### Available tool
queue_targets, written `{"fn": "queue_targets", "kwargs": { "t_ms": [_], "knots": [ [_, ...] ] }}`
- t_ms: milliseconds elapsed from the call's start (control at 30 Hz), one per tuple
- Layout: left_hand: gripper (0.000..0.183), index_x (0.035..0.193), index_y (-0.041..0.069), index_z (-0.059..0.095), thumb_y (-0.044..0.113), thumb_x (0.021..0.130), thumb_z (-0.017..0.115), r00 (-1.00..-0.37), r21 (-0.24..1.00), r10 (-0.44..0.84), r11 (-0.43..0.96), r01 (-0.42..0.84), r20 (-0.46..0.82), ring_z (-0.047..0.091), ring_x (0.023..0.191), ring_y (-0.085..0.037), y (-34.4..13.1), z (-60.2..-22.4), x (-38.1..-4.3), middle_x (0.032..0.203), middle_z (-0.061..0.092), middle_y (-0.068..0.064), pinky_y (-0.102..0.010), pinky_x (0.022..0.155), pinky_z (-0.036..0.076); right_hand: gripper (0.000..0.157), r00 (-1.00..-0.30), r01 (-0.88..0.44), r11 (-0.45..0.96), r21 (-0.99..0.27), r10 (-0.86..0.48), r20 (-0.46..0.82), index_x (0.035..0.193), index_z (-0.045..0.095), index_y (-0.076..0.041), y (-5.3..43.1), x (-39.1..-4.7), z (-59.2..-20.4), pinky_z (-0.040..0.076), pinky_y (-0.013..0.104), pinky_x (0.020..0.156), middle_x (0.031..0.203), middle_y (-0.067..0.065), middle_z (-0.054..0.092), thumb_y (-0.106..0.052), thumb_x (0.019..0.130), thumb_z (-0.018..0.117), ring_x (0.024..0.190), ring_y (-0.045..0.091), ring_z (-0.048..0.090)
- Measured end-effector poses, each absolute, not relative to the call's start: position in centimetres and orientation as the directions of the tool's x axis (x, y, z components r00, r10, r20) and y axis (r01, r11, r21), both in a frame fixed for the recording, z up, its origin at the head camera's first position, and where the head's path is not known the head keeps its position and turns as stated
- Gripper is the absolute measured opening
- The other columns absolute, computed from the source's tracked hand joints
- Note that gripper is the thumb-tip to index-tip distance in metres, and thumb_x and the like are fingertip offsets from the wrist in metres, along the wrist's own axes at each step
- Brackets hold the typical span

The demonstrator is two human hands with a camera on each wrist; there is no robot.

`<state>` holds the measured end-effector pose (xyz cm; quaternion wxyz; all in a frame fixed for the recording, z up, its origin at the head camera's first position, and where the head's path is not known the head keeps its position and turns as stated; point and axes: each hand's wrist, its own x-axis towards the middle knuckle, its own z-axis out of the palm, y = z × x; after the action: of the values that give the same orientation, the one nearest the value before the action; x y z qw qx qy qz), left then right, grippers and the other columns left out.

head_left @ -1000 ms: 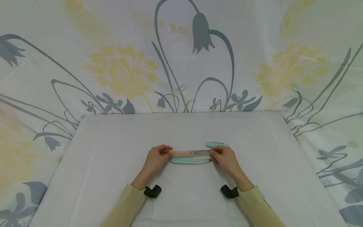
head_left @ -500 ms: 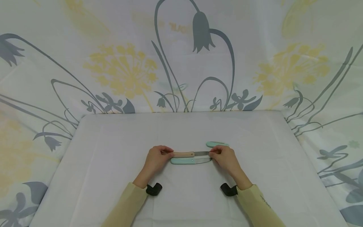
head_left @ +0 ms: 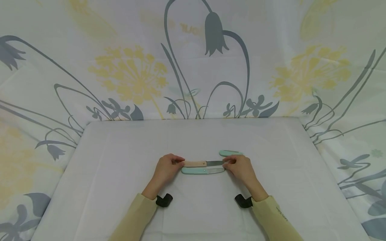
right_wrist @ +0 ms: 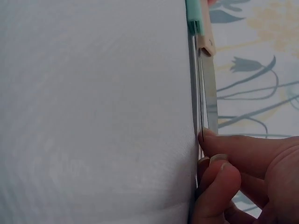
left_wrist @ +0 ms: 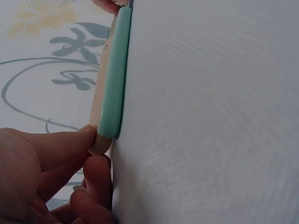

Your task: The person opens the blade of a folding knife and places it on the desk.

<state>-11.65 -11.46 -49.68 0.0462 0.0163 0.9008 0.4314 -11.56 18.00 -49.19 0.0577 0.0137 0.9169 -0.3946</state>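
A folding knife with a beige handle [head_left: 194,164] lies with its blade [head_left: 214,163] out, pointing right. My left hand [head_left: 166,167] pinches the handle's end between thumb and fingers, as the left wrist view shows. At the blade's tip is my right hand [head_left: 240,167], the tip between its thumb and finger; the right wrist view partly hides this contact. Just nearer to me, a mint-green folding knife [head_left: 194,171] lies parallel on the table, its blade also out to the right. In the left wrist view, its mint handle [left_wrist: 117,74] overlaps the beige one.
Behind my right hand lies another mint-green folding knife [head_left: 230,153], folded, partly hidden by the fingers. A white cloth covers the table [head_left: 135,140]. Floral fabric [head_left: 126,77] stands along its back and sides. Black wrist cameras [head_left: 164,200] sit at both cuffs.
Both hands have brought the beige knife slightly closer to the mint-green one in front of it. My right thumb and finger now stand a little further apart at the blade's tip.
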Motion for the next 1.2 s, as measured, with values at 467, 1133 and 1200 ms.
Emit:
{"fn": "queue_targets", "kwargs": {
  "t_ms": [467, 1133, 1200],
  "knots": [
    [0.012, 0.101, 0.013, 0.078, 0.015, 0.090, 0.075, -0.996, 0.771, 0.072, 0.637, 0.006, -0.052, 0.058, 0.081, -0.016, -11.4, -49.3, -11.6, 0.092, 0.067, 0.000, -0.035, 0.072, 0.046, 0.024, -0.986, 0.119, 0.620, -0.776, -0.018, -0.166, 0.109, 0.077, -0.007, 18.6, -11.6, -49.2, 0.037, 0.027, 0.051, 0.062, 0.000, 0.058, -0.015, 0.086, 0.076, 0.055, 0.015, 0.049],
    [0.018, 0.110, 0.011, 0.076, 0.016, 0.093, 0.071, -0.988, 0.902, 0.136, 0.431, -0.005, -0.070, 0.060, 0.080, -0.016, -10.7, -48.7, -14.4, 0.100, 0.070, 0.001, -0.030, 0.071, 0.049, 0.021, -0.993, 0.119, 0.543, -0.832, 0.072, -0.095, 0.109, 0.075, -0.002, 21.4, -11.7, -47.6, 0.049, 0.025, 0.058, 0.086, 0.010, 0.070, -0.013, 0.091, 0.072, 0.067, 0.015, 0.062],
    [0.019, 0.110, 0.010, 0.076, 0.016, 0.093, 0.070, -0.985, 0.903, 0.165, 0.429, 0.019, -0.058, 0.061, 0.079, -0.015, -10.1, -48.6, -14.8, 0.099, 0.070, 0.001, -0.030, 0.070, 0.049, 0.022, -0.994, 0.110, 0.566, -0.817, 0.082, -0.078, 0.110, 0.075, -0.003, 22.0, -11.8, -47.7, 0.048, 0.024, 0.058, 0.087, 0.010, 0.070, -0.014, 0.091, 0.072, 0.068, 0.015, 0.062]
  ]
}}
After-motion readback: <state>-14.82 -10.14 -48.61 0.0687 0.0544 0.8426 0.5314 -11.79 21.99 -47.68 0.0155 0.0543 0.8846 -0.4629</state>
